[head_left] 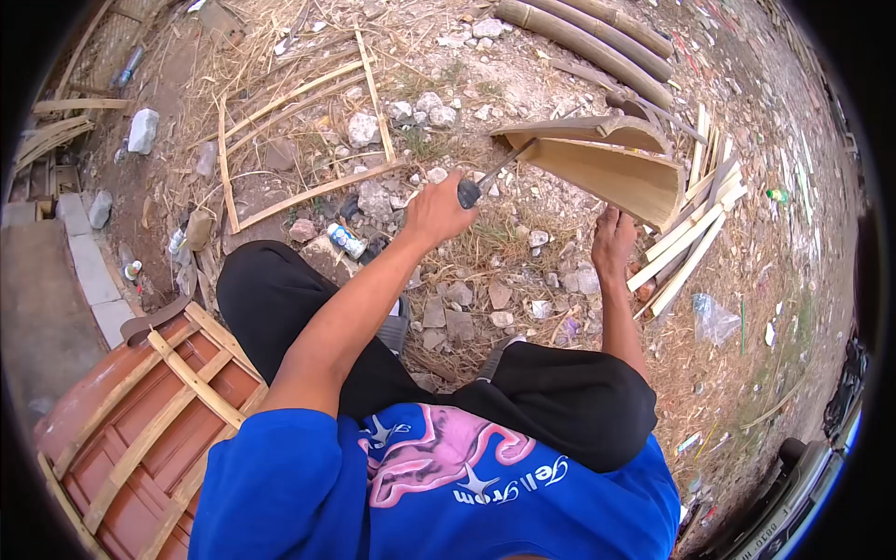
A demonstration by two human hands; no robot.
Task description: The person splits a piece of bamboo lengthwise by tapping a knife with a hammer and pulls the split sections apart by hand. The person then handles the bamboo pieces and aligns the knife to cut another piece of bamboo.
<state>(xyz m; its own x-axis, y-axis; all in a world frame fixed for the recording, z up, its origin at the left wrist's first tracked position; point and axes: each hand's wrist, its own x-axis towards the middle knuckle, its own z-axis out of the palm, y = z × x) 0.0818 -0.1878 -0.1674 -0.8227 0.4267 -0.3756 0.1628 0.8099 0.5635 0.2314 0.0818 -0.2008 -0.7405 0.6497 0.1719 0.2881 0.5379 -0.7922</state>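
Observation:
My left hand (437,211) is closed round the black handle of a knife (469,193). The thin blade points up and right, its tip at the narrow end of a split bamboo piece (597,173). That piece gapes open in two halves, with the wide end towards the right. Just below its wide end is my right hand (613,241), fingers curled near the underside; whether it touches the bamboo is not clear. Pale split strips (691,238) lie in a pile to the right of that hand.
Whole bamboo poles (597,37) lie at the top. A wooden strip frame (317,191) rests on the ground ahead-left, among stones (364,131) and a spray can (346,241). Red panels with slats (159,411) are at lower left, a vehicle (784,513) at lower right.

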